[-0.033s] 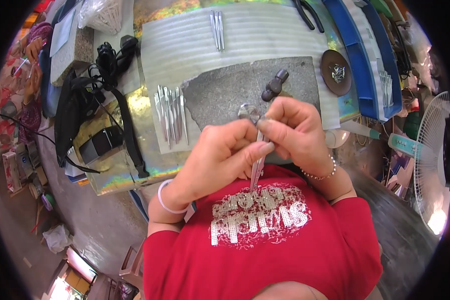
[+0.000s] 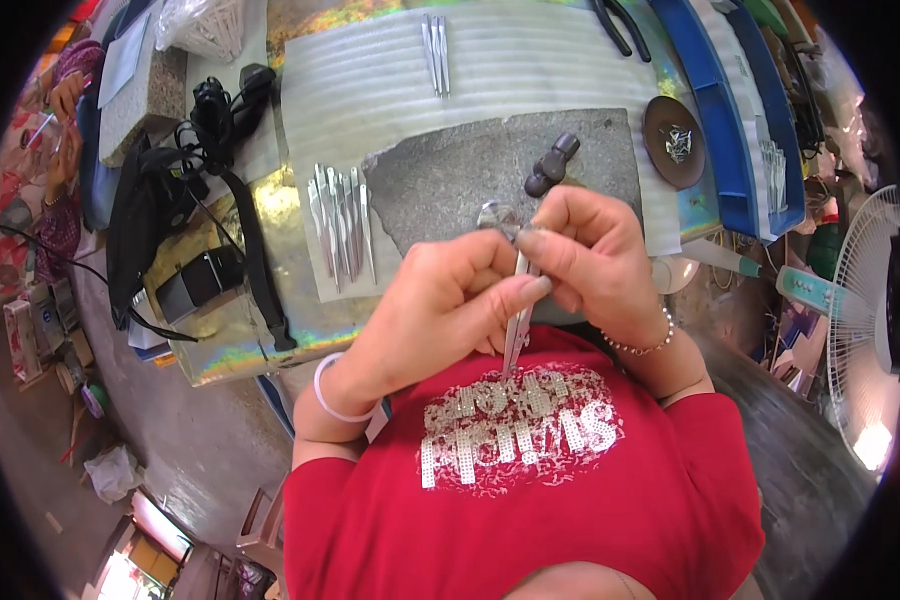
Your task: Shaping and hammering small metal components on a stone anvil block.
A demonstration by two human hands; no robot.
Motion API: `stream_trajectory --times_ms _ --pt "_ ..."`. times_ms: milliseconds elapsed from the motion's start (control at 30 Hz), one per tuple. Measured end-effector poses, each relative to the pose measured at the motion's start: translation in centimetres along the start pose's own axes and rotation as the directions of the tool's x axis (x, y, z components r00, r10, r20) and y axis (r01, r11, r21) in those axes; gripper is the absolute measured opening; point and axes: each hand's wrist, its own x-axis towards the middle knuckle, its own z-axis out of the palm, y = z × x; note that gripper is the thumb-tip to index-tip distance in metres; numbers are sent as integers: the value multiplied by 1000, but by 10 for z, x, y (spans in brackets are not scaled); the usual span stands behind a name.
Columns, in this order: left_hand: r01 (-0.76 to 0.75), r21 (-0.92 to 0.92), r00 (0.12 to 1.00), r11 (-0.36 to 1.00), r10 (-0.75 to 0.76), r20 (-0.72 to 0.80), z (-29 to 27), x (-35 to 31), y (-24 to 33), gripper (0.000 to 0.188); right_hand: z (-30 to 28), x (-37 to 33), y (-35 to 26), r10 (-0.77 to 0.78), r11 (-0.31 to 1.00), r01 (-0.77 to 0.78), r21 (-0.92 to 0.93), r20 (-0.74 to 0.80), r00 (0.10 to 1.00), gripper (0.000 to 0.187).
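From where I stand, the person in the red T-shirt (image 2: 370, 535) with glittery silver print has both hands together over the near edge of the desk (image 2: 335, 325), which has a shiny gold, iridescent covering. The left hand (image 2: 432, 312) has its grip closed around a slim silver metal tool (image 2: 515, 335), whose lower end points down toward the shirt. The right hand (image 2: 600, 255) pinches the tool's upper end between thumb and fingers. Just beyond the fingertips sits a small, round, shiny piece (image 2: 497, 214); I can't tell whether it is held. Past the right hand, a dark metal hammer head (image 2: 552, 165) lies on a rough grey stone slab (image 2: 450, 165). Left of the slab lies a cluster of slender silver metal tools (image 2: 342, 225); to its right, a round brown dish (image 2: 660, 118) carries small silvery bits (image 2: 678, 144).
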Motion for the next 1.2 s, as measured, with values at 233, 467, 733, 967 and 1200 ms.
stream_trajectory --times_ms 233,467,733,967,1200 --pt "130 -148 980 980 -104 169 -11 13 3 23 -4 9 8 82 982 -72 175 -49 995 15" --pt "174 -137 972 975 -148 182 -12 18 6 23 -4 6 15 73 972 -47 230 -103 992 15" --pt "201 -27 933 979 -184 309 -7 26 22 24 0 -13 20 -82 968 139 210 -258 963 12" --pt "237 -84 896 968 -185 404 1 29 24 25 2 -28 17 -176 965 228 131 -322 930 15" --pt "260 -33 881 965 -223 418 6 32 21 26 -5 -35 24 -170 963 224 150 -309 936 14"
